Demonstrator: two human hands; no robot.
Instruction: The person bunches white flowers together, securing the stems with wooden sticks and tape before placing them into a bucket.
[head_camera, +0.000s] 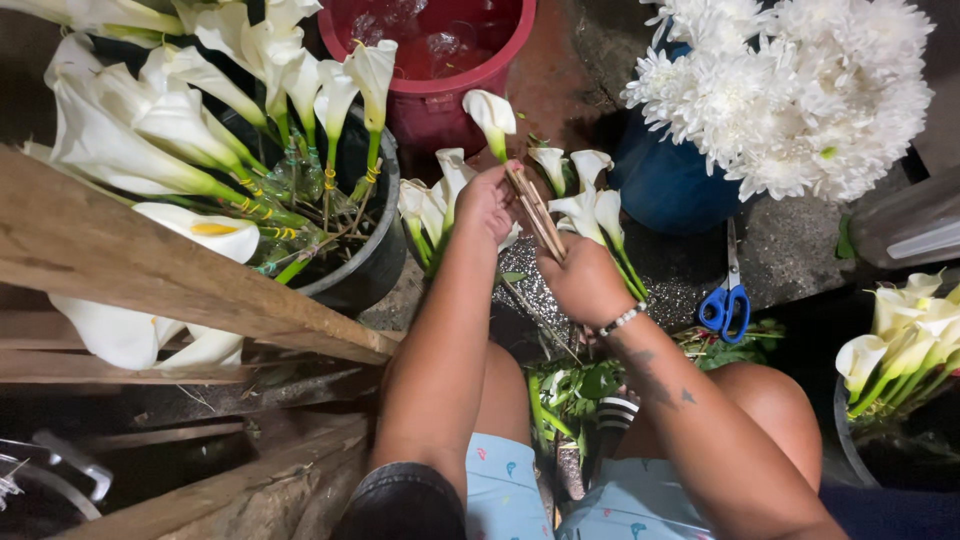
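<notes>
My left hand (487, 203) and my right hand (583, 280) both grip a bunch of thin wooden sticks (537, 212) held slantwise between them. The left hand pinches the upper end, the right hand wraps the lower end. The right wrist wears a bead bracelet. Around the hands stand several white calla lilies (578, 205) with green stems, and one bloom (491, 114) rises just above the left hand. Whether the hands also hold lily stems is hidden.
A black bucket (368, 262) of white calla lilies stands at left behind a wooden plank (150, 270). A red bucket (432, 95) holds water. White chrysanthemums (790, 90) fill a blue bucket (665, 185). Blue-handled scissors (727, 295) lie on the ground at right. More lilies (905, 345) at far right.
</notes>
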